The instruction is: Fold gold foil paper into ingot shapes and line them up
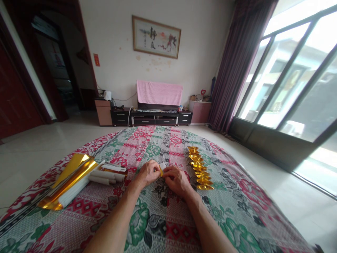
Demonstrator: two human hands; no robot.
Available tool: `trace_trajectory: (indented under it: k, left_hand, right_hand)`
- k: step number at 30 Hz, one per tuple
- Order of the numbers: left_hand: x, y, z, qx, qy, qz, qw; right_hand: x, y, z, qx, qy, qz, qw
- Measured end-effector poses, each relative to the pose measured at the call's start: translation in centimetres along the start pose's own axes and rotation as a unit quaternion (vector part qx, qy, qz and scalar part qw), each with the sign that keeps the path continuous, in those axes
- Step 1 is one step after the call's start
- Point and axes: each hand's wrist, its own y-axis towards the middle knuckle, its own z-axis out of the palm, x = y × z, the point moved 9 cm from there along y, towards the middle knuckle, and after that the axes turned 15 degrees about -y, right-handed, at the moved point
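Observation:
Near the middle of the flowered cloth (155,211), both hands meet at a small gold and white piece of paper (162,169). My left hand (150,172) pinches its left side, fingers curled. From the right, my right hand (176,178) grips the same piece, its fingertips pressed together. To the right lies a row of several folded gold pieces (201,169), running away from me. On the left are gold foil sheets (75,179), partly rolled with white undersides, and beside them several white paper rolls (105,175).
The rounded table edge curves around the far side. Beyond it stand a low black cabinet (155,118) with a pink cloth (159,92) above, a framed picture (156,36) on the wall, a purple curtain (234,59) and large windows at the right.

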Motion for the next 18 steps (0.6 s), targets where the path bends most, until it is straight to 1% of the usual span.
trace_trajectory:
  k: [5, 9, 13, 18]
  left_hand:
    - [0.1, 0.0, 0.0, 0.020, -0.024, -0.009, 0.999]
    - [0.7, 0.1, 0.1, 0.035, -0.045, -0.003, 0.998]
    - [1.5, 0.3, 0.1, 0.042, -0.057, 0.010, 0.997]
    - [1.8, 0.3, -0.1, 0.041, -0.058, -0.007, 0.997]
  right_hand:
    - [-0.1, -0.1, 0.1, -0.001, 0.008, 0.005, 1.000]
    - [-0.3, -0.1, 0.2, -0.007, 0.011, 0.003, 1.000]
    - [-0.5, -0.1, 0.4, -0.010, 0.006, 0.002, 1.000]
    - [-0.4, -0.1, 0.3, -0.011, -0.002, -0.002, 1.000]
